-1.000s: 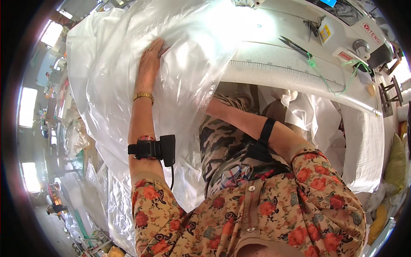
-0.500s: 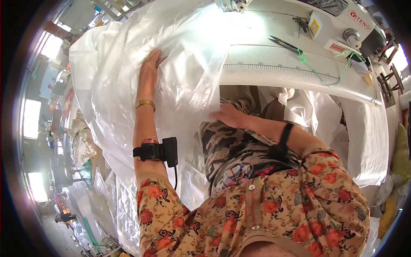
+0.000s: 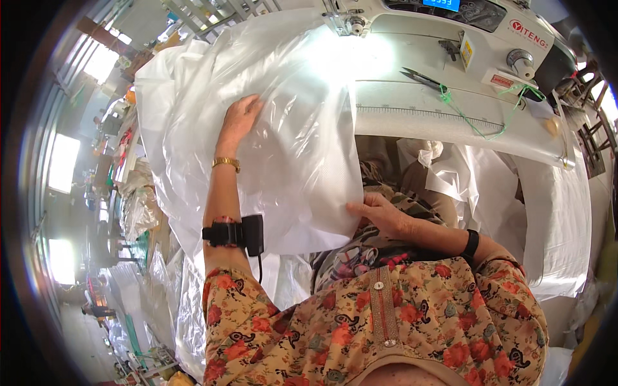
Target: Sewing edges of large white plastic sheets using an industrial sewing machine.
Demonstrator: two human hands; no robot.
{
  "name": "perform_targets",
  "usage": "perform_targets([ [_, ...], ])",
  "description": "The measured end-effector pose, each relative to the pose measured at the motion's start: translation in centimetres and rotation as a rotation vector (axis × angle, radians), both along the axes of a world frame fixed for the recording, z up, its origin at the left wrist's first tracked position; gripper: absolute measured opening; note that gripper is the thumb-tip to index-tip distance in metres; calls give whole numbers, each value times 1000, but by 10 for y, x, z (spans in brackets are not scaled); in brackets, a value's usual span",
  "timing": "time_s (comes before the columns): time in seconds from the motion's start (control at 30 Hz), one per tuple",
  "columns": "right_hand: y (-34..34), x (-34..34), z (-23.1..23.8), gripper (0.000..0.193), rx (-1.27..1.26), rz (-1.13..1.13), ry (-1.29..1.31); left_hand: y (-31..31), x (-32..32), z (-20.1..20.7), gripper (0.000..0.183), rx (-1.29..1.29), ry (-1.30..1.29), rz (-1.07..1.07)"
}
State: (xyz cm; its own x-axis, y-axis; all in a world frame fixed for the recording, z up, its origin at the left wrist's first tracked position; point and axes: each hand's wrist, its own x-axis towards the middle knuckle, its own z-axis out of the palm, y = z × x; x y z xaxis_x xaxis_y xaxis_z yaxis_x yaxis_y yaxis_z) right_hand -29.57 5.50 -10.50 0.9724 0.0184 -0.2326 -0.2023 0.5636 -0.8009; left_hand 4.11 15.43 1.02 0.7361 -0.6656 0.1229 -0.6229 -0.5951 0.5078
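Right fingers [image 3: 359,209] now closed on plastic sheet [image 3: 302,199]

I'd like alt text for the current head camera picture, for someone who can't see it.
A person's left hand rests on a large, shiny white sheet by a lit sewing machine, while the right hand touches the sheet's right edge. A dark, pointed tool with green string lies on the white worktable.

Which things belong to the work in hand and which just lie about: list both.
Seemingly in use:
white glossy sheet, left hand on it, right hand at its edge
sewing machine, display lit

Apparently just lying about:
black pointed tool, on the machine's table
green string, beside it
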Motion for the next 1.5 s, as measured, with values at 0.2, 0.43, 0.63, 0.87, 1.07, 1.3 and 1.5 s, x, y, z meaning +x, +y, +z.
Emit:
perform_targets([
  [0.2,2,5,-4,37,8,-26,-44,18,-141,19,33,-382,144,-266],
  [0.43,4,0,-13,31,11,-44,-6,58,-226,-14,57,-155,-19,-137],
  [0.63,9,0,-22,34,25,-102,3,89,-228,-46,31,-195,219,-44],
  [0.87,9,-1,-14,31,90,-96,60,83,-242,-22,19,-261,-195,-2],
  [1.07,11,0,-9,33,28,-65,75,107,-236,-33,13,-210,-284,-106],
  [1.3,13,-1,-7,36,12,-165,96,126,-228,-24,18,-214,-35,-111],
  [1.5,0,4,-16,37,-249,-514,53,124,-232,-25,24,-407,428,-57],
])
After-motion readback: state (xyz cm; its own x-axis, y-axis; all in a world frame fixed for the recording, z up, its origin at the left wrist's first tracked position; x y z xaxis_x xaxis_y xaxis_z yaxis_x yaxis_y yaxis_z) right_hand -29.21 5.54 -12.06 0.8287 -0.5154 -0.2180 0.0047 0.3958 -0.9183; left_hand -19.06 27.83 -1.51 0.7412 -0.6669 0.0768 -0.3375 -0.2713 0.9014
